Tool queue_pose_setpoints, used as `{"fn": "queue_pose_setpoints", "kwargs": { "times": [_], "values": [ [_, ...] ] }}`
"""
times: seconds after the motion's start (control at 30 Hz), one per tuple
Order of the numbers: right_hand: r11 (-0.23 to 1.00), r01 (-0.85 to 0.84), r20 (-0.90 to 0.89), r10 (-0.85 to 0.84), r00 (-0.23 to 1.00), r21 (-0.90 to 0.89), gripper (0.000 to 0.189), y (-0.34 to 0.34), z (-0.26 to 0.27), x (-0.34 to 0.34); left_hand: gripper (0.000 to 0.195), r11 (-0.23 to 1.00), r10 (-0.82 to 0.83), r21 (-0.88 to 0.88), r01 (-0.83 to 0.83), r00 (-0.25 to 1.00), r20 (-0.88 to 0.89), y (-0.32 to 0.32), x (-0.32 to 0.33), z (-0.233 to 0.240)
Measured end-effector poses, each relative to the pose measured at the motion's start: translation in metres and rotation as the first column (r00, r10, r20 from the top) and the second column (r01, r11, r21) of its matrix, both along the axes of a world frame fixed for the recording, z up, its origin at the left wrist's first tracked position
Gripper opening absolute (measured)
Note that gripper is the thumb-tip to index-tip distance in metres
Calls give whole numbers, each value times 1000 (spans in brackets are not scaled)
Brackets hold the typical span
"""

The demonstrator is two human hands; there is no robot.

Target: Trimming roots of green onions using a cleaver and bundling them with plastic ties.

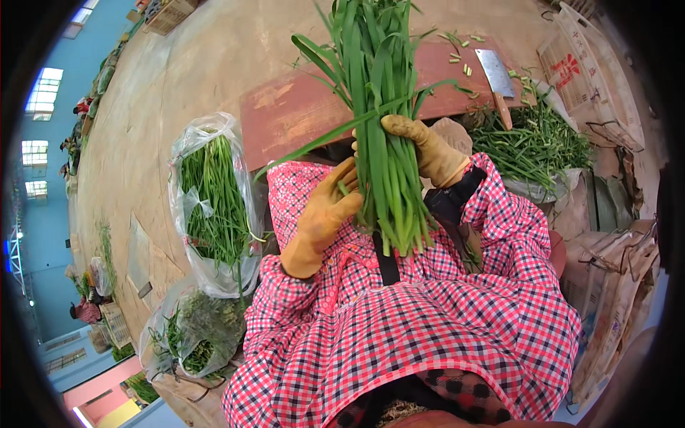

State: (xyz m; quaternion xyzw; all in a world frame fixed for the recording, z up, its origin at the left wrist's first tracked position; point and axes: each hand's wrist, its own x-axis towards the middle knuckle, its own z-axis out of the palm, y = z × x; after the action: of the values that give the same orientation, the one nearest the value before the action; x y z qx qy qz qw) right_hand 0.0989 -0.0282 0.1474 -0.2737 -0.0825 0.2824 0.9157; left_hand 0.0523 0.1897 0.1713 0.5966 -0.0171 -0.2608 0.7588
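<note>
A thick bunch of long green leafy stalks stands upright in front of my chest, its cut ends downward. My right hand, in a yellowish work glove, grips it from the right with the thumb across the front. My left hand, gloved alike, is at its left side near the lower stalks; part of its fingers is hidden behind them. Beyond lies a reddish board with cut stalk pieces and a cleaver, whose wooden handle juts over the board's near edge.
At the left stand a clear plastic bag of green stalks and another bag of greens. A heap of cut greens lies at the right. Large woven sacks stand farther right. A person is far off at the left.
</note>
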Motion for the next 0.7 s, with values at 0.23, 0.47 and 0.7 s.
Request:
{"fn": "queue_pose_setpoints", "kwargs": {
  "times": [0.23, 0.47, 0.7],
  "values": [
    [844, 448, 229, -393, 891, -296, 37, 25, -7, 14, 65, 987, -76, 146, 63, 994, 84, -58, 50, 1],
    [638, 643, 354, -537, 766, -424, 51, 3, 12, 30, 45, 990, -53, 134, 38, 992, 113, -83, 52, -29],
    [230, 649, 432, -583, 689, -725, 47, -73, -3, 83, 41, 969, -246, -65, 239, 958, -146, -97, 41, -38]
  ]
}}
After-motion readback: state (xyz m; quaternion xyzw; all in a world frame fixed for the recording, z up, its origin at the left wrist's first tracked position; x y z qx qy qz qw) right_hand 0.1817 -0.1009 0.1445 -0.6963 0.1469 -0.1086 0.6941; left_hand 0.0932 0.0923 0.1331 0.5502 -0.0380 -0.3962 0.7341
